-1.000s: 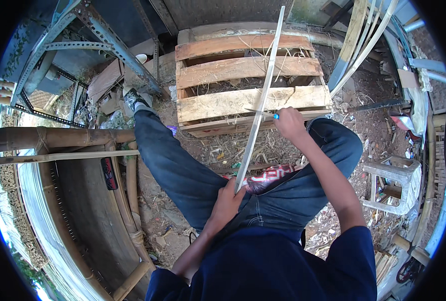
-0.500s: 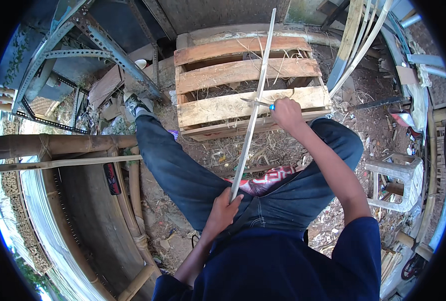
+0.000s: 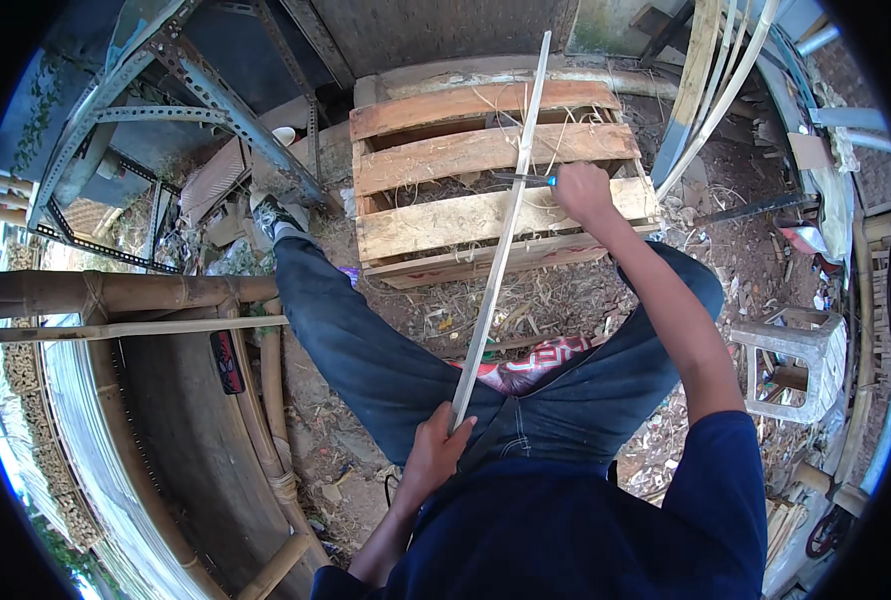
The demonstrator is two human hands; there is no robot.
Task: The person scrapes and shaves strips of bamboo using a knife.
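Note:
A long, narrow, pale strip [image 3: 498, 250], probably bamboo or wood, slants up and away from my lap across a slatted wooden pallet [image 3: 415, 220]. My left hand [image 3: 437, 450] is closed round the near end of the strip, close to my waist. In my right hand [image 3: 580, 193] is a knife [image 3: 525, 178] with a blue handle part showing. Its thin blade points left and lies against the strip, above the pallet's middle slats. My right fingers are wrapped round the handle and hide most of it. Thin curled shavings [image 3: 565, 140] lie on the pallet's far slats.
Long strips [image 3: 730, 80] lean at the back right. A worn plastic stool [image 3: 790, 365] stands to the right. On the left are a bamboo bench frame [image 3: 135, 290] with a dark phone-like object [image 3: 227, 362] on it, and a perforated metal frame [image 3: 205, 90]. Shavings litter the ground.
My right hand and the knife have moved a little farther away along the strip. My left hand and the strip's near end have shifted slightly down toward my body.

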